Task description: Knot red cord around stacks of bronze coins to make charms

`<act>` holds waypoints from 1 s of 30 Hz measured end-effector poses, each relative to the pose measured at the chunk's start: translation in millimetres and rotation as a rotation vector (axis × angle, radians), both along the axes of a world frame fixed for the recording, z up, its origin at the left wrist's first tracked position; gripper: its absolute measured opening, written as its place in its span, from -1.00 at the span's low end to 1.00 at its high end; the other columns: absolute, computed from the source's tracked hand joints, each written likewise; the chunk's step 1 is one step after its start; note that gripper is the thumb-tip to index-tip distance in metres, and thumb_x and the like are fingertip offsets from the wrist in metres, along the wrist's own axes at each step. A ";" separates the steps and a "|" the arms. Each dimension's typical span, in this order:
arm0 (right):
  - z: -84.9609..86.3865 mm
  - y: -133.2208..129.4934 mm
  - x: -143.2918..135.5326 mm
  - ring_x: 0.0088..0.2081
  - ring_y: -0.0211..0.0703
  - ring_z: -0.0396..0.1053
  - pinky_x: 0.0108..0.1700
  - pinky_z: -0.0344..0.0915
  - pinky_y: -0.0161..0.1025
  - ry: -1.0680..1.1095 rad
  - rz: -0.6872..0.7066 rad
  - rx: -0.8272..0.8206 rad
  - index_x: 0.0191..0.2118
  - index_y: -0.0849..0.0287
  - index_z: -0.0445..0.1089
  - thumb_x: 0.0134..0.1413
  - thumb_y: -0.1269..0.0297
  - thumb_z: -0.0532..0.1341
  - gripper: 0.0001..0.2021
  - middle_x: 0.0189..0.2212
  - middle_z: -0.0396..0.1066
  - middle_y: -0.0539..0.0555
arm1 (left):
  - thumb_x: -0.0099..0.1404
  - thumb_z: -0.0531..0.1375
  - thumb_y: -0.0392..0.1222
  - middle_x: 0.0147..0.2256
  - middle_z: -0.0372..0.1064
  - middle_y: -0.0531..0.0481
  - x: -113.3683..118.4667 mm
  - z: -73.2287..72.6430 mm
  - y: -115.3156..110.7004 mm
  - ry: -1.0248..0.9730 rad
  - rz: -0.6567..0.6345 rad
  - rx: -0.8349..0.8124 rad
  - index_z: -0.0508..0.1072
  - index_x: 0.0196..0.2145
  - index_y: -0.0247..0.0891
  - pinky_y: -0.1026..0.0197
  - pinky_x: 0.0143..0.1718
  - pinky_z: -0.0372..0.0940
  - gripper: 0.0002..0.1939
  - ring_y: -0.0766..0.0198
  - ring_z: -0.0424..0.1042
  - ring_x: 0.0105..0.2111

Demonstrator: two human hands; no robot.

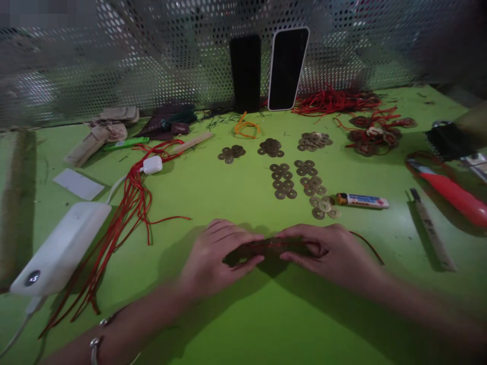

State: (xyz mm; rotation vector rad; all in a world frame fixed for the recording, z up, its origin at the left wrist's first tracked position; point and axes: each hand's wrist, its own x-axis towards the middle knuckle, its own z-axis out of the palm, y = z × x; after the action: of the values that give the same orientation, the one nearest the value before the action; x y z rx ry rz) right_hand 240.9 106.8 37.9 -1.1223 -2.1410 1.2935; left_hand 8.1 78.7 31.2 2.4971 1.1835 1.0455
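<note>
In the head view, my left hand (218, 256) pinches one end of a dark strip of coin-like pieces bound with red cord (271, 246). My right hand (331, 253) grips its other end, thumb below and fingers above. The strip is held level just over the green table, partly hidden by the fingers. A loose red cord tail (368, 246) sticks out behind my right hand. Beyond the hands lie small groups of holed brass coins (282, 180), with more coin piles (315, 141) farther back. A bundle of red cords (129, 203) lies left of my left hand.
Two phones (288, 68) lean on a perforated metal screen. At right are a lighter-like tube (363, 201), a wood-handled blade (432, 230), a red-handled tool (452, 190) and finished-looking corded coins (375, 133). A white power bank (63, 248) with a cable lies at left.
</note>
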 end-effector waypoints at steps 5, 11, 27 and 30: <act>-0.6 -0.6 -0.3 -0.66 -0.34 0.39 -0.69 0.33 -0.46 0.005 -0.005 0.050 -0.19 0.09 0.50 0.07 0.46 0.23 -0.80 -0.52 0.52 -0.09 | 0.21 0.27 -0.22 -0.41 0.55 0.11 -1.1 -2.7 -0.6 -0.018 -0.013 -0.029 0.44 -0.19 -0.21 0.23 -0.36 0.46 -0.81 0.34 0.52 -0.43; -1.3 -2.3 0.4 -0.67 -0.37 0.38 -0.68 0.33 -0.48 0.038 -0.007 0.104 -0.20 0.11 0.50 0.08 0.44 0.23 -0.83 -0.54 0.51 -0.11 | 0.24 0.25 -0.22 -0.40 0.55 0.09 0.0 -2.4 -1.7 -0.010 -0.009 -0.032 0.43 -0.18 -0.22 0.24 -0.38 0.45 -0.82 0.33 0.52 -0.43; -0.9 -0.8 -5.6 -0.49 -0.23 0.45 -0.43 0.34 -0.32 -0.322 0.101 0.218 -0.19 0.09 0.47 0.12 0.44 0.17 -0.81 -0.41 0.53 -0.04 | 0.35 -0.05 0.23 0.24 0.08 -0.32 23.2 -1.6 -49.7 0.623 -0.049 -0.099 -0.01 0.26 -0.58 0.00 0.10 0.29 -0.17 -0.06 0.09 0.24; 1.5 -1.2 -7.1 -0.46 -0.18 0.46 -0.40 0.33 -0.29 -0.395 0.111 0.203 -0.14 0.11 0.44 0.16 0.39 0.17 -0.82 -0.37 0.53 0.01 | 0.31 -0.10 0.33 0.22 0.08 -0.38 24.8 -4.3 -51.1 0.650 -0.070 -0.112 -0.17 0.30 -0.61 -0.02 0.09 0.28 -0.04 -0.10 0.09 0.23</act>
State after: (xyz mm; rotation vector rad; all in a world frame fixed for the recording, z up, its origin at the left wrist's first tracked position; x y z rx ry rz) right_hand 233.8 105.6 39.4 -1.2696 -2.5845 0.9263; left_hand 32.9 27.6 26.8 2.8446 1.2333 0.1220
